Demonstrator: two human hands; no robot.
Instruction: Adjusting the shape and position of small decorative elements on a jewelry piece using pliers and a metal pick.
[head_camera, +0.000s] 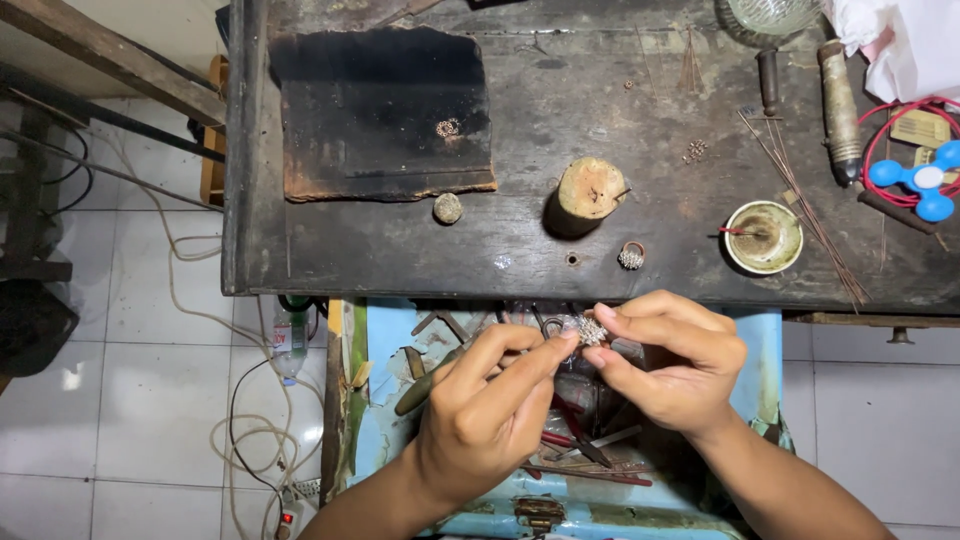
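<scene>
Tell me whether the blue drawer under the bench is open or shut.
Open: the blue drawer is pulled out beneath both hands, with tools visible lying inside it.

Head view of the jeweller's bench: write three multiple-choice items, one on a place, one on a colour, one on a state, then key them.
1. Where does the wooden stump stand?
A. on the dark bench top
B. in the blue drawer
C. on the tiled floor

2. What colour is the three-lobed spinner at the bench's right edge?
A. green
B. blue
C. black

3. How is the small silver filigree piece held?
A. lying loose on the bench
B. clamped in pliers
C. pinched between the fingertips of both hands

Key: 1 A, it stands upright on the bench top, near the middle. 2 B, its lobes are bright blue. 3 C, the left hand and right hand meet on it above the blue drawer.
</scene>
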